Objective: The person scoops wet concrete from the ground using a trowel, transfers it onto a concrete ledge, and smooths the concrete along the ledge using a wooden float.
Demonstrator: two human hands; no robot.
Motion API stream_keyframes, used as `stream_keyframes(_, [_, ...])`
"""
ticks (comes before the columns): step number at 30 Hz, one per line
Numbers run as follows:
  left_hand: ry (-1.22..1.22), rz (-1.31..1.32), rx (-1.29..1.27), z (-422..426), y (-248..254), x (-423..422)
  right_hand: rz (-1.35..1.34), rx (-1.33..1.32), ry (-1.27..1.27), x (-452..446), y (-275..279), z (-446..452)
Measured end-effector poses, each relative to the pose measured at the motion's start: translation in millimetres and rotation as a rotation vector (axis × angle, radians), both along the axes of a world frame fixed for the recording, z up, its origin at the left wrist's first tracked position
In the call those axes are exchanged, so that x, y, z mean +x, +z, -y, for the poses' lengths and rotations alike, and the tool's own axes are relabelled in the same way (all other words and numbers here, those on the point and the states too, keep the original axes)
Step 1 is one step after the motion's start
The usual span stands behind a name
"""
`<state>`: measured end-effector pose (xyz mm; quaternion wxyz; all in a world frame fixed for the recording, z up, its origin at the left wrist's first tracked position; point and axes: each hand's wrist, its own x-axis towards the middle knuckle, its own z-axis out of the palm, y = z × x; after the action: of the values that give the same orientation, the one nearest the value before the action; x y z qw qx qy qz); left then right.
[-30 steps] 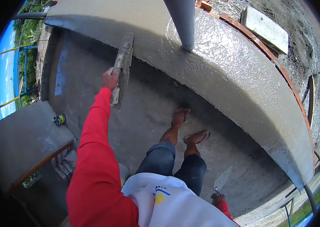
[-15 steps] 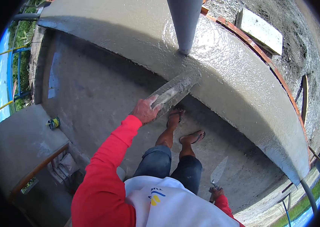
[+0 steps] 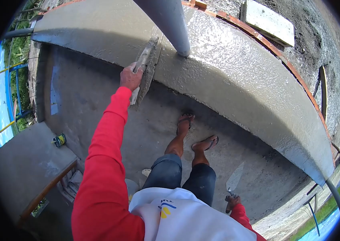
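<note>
My left hand (image 3: 131, 77) is closed around the handle of a long, mortar-smeared float (image 3: 151, 64). The float's far end lies over the wet cement ledge (image 3: 214, 82), left of the grey pole, while its near end juts past the ledge edge above the floor. Down at my right side, my right hand (image 3: 232, 201) grips a pointed trowel (image 3: 234, 178) by its handle. The trowel's blade points up and away from me, apart from the ledge. Smooth wet cement shines around the pole's foot.
A grey pole (image 3: 170, 28) rises from the ledge. Reddish edging (image 3: 274, 54) borders its outer side, with a pale block (image 3: 269, 23) beyond. My sandalled feet stand on the concrete floor (image 3: 93, 108). A small can (image 3: 59, 140) sits at left, near a wooden rail (image 3: 49, 190).
My left hand has swung the float left and farther forward, from right beneath the pole to the ledge left of it. The trowel in my right hand has barely moved.
</note>
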<state>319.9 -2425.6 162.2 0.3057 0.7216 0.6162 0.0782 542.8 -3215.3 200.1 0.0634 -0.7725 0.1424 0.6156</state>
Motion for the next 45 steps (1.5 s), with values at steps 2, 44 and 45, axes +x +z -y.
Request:
stream_keyframes(2, [-0.016, 0.019, -0.019, 21.3, 5.0, 7.3, 0.021, 0.022, -0.121, -1.7, 11.2, -19.6])
stream_keyframes(44, [-0.136, 0.018, 0.085, 94.1, -28.7, 256.0, 0.065, 0.042, -0.258, -78.4, -25.0, 73.0])
stream_keyframes(45, [-0.167, 0.010, 0.133, 102.6, -31.4, 262.2, 0.046, 0.021, -0.249, -79.0, -24.9, 71.8])
